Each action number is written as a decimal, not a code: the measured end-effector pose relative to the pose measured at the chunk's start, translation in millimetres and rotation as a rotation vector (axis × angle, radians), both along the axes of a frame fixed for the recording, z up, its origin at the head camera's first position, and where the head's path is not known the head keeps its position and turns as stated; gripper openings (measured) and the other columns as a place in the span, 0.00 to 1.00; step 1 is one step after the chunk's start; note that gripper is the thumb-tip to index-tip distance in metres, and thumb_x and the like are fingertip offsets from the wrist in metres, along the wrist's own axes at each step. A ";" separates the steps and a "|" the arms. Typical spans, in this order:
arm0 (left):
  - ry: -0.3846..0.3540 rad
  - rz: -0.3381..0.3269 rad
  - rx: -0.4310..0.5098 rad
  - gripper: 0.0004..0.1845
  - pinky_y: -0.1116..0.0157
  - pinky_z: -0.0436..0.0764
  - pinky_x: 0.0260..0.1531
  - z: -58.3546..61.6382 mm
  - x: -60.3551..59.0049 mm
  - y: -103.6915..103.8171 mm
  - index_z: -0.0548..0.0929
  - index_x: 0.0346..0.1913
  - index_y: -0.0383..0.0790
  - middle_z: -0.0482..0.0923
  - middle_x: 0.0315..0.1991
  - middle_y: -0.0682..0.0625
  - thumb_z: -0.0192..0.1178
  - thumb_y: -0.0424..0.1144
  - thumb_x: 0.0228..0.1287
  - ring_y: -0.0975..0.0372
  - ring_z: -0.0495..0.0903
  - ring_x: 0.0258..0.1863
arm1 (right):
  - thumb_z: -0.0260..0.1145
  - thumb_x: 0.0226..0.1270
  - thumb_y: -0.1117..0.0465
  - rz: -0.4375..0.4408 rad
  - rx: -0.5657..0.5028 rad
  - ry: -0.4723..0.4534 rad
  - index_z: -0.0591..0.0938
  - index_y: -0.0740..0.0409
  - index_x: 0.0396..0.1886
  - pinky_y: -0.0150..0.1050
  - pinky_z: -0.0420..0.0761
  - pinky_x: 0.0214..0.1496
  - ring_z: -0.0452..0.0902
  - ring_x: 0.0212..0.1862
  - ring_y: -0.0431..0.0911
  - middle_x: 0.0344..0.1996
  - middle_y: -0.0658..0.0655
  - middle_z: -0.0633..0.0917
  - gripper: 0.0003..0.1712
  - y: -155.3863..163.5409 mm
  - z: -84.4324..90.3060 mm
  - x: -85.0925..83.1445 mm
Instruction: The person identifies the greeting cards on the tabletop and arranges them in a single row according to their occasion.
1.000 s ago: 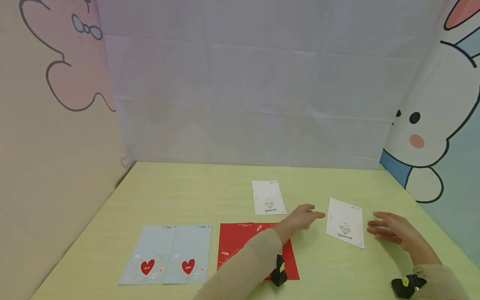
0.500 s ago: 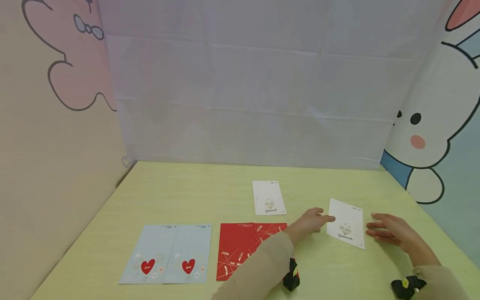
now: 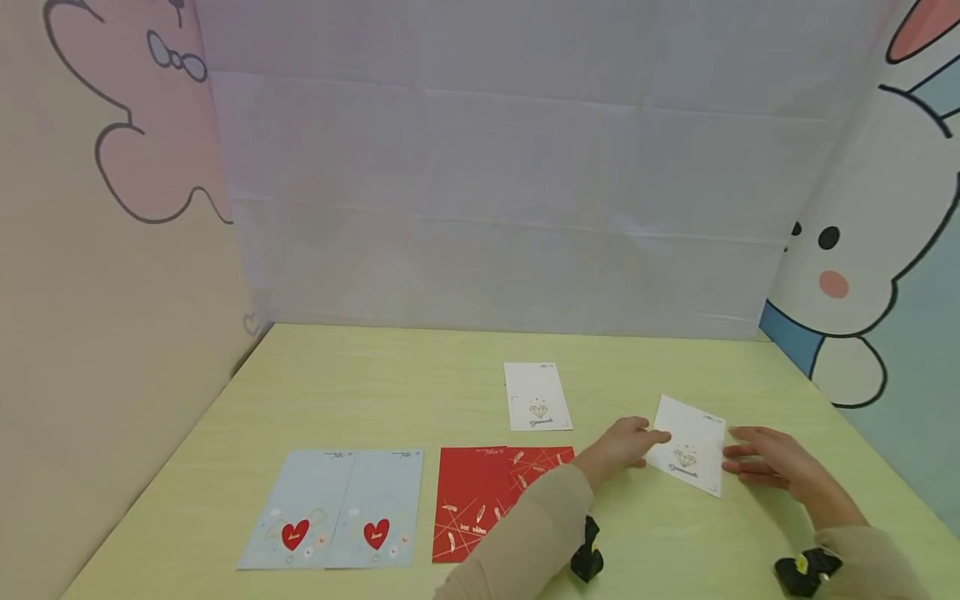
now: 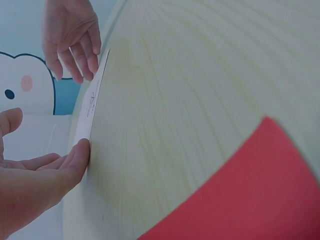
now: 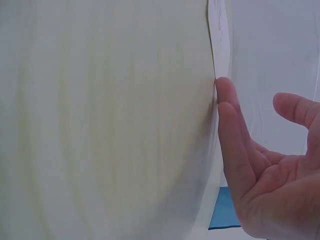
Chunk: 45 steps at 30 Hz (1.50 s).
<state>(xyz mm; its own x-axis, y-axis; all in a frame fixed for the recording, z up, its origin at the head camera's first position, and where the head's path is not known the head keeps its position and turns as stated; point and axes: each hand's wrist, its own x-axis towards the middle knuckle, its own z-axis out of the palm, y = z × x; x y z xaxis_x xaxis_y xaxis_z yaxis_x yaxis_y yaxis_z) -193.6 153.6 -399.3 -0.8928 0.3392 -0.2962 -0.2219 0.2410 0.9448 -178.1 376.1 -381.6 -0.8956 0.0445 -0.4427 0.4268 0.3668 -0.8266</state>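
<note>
We see the white card [image 3: 688,457] lying tilted on the table [image 3: 360,400], right of the red card [image 3: 487,500]. Our left hand [image 3: 618,446] touches its left edge and our right hand [image 3: 772,467] its right edge, both with straight, relaxed fingers that grip nothing. A second white card [image 3: 536,397] lies well apart behind, and two blue heart cards [image 3: 337,508] sit side by side at left.
</note>
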 end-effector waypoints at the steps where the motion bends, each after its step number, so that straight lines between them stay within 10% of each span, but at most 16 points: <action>1: -0.005 0.007 0.013 0.28 0.62 0.75 0.40 -0.3 -0.2 0.0 0.68 0.57 0.33 0.70 0.53 0.46 0.59 0.44 0.56 0.57 0.74 0.45 | 0.50 0.65 0.48 0.002 0.004 0.000 0.43 0.81 0.60 0.38 0.78 0.36 0.80 0.32 0.45 0.31 0.54 0.79 0.45 -0.5 0.2 0.0; 12: -0.113 0.123 0.212 0.16 0.60 0.78 0.32 -1.1 0.4 0.1 0.73 0.44 0.29 0.71 0.37 0.46 0.60 0.37 0.56 0.57 0.73 0.33 | 0.47 0.67 0.51 0.057 -0.002 0.022 0.45 0.83 0.59 0.39 0.77 0.37 0.79 0.33 0.44 0.34 0.56 0.79 0.41 -5.6 0.9 1.5; 19: -0.089 0.187 0.145 0.08 0.63 0.77 0.28 -2.3 0.1 2.3 0.74 0.27 0.35 0.69 0.25 0.50 0.60 0.37 0.55 0.62 0.68 0.23 | 0.48 0.65 0.47 0.079 0.092 0.034 0.50 0.82 0.58 0.40 0.76 0.38 0.76 0.35 0.42 0.36 0.59 0.80 0.42 -11.4 1.4 -1.3; 27: -0.057 0.180 0.164 0.18 0.61 0.76 0.37 -5.2 -1.6 1.9 0.74 0.48 0.28 0.75 0.36 0.47 0.60 0.34 0.55 0.57 0.75 0.35 | 0.49 0.64 0.46 0.080 0.123 0.023 0.50 0.82 0.58 0.41 0.76 0.39 0.75 0.37 0.42 0.36 0.58 0.80 0.43 -11.0 2.3 -3.3; 36: -0.014 0.205 0.257 0.25 0.60 0.79 0.25 -11.3 3.5 8.9 0.71 0.51 0.30 0.75 0.24 0.45 0.59 0.17 0.46 0.50 0.79 0.23 | 0.48 0.65 0.46 0.117 0.136 0.031 0.51 0.81 0.58 0.42 0.76 0.40 0.74 0.40 0.46 0.39 0.61 0.80 0.42 -18.7 2.0 -2.5; 45: -0.006 0.237 0.166 0.22 0.60 0.78 0.17 -3.8 12.5 11.0 0.71 0.50 0.38 0.73 0.16 0.45 0.62 0.26 0.50 0.56 0.76 0.14 | 0.48 0.67 0.50 0.180 0.174 0.093 0.53 0.81 0.59 0.44 0.76 0.40 0.74 0.43 0.51 0.43 0.66 0.78 0.38 -24.0 0.4 1.1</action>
